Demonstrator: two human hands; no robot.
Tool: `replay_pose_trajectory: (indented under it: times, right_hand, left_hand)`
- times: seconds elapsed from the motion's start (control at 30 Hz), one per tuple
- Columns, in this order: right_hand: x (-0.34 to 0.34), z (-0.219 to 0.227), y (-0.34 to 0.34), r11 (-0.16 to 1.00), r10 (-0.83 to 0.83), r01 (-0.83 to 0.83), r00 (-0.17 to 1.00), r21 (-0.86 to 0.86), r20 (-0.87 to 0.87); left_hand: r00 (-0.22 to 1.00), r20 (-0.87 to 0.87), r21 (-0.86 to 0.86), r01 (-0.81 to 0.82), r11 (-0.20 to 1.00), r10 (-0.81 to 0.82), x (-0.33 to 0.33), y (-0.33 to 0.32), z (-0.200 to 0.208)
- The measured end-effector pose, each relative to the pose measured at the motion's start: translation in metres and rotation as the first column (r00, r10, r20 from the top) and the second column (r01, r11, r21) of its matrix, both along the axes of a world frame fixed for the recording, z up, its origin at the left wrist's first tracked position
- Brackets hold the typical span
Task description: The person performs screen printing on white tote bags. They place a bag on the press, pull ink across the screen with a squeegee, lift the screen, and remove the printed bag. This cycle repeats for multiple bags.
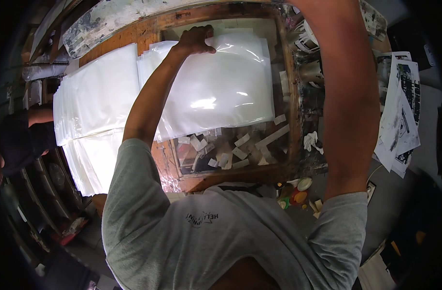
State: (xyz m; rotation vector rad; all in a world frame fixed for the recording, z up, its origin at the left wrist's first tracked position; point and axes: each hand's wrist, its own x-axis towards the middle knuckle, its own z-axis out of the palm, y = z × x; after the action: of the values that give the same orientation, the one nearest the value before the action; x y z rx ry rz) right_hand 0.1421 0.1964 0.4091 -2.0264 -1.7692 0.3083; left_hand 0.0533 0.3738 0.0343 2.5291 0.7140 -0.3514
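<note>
My left hand (196, 39) is at the far edge of a stack of clear, shiny plastic sheets (216, 87). Its thumb and fingers are spread apart, and the thumb touches the top sheet. These sheets lie on a wood-framed glass panel (182, 181), with light glaring off their surface. More plastic sheets (102, 92) are fanned out in overlapping piles to the left. My right forearm (350, 96) reaches up past the far edge of the picture, so my right hand is out of sight.
Small pale strips (240, 153) are scattered on the glass. Printed papers (399, 116) lie at the right, beside a crumpled white scrap (311, 141). Another person's dark clothing (25, 140) shows at the far left, near a slatted rack (42, 198). A paint-stained board (100, 26) stands at the back.
</note>
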Motion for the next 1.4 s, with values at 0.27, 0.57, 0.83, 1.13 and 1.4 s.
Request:
replay_pose_trajectory:
  times: [0.27, 0.57, 0.83, 1.13, 1.4]
  right_hand:
    - [-0.001, -0.02, -0.001, 0.97, 0.072, -0.101, 0.989, 0.221, 0.132]
    - [-0.008, -0.023, 0.012, 0.999, -0.052, 0.053, 0.978, 0.002, 0.202]
    - [-0.001, -0.038, 0.013, 0.986, -0.023, -0.027, 0.955, 0.162, 0.297]
    - [-0.004, -0.03, 0.004, 0.993, 0.038, -0.059, 0.981, 0.104, 0.192]
    - [0.002, -0.017, 0.004, 0.993, 0.101, -0.103, 0.994, 0.05, 0.052]
  left_hand:
    - [0.994, 0.095, 0.278, 0.022, 0.96, -0.05, -0.013, -0.033, -0.001]
    - [0.987, 0.123, 0.206, 0.077, 0.975, -0.104, -0.01, -0.043, 0.002]
    - [0.976, 0.192, 0.248, 0.058, 0.967, -0.108, -0.006, -0.046, -0.011]
    - [0.882, 0.288, 0.625, 0.122, 0.771, -0.373, -0.033, -0.063, -0.017]
    - [0.845, 0.372, 0.556, 0.13, 0.821, -0.385, -0.054, -0.078, -0.028]
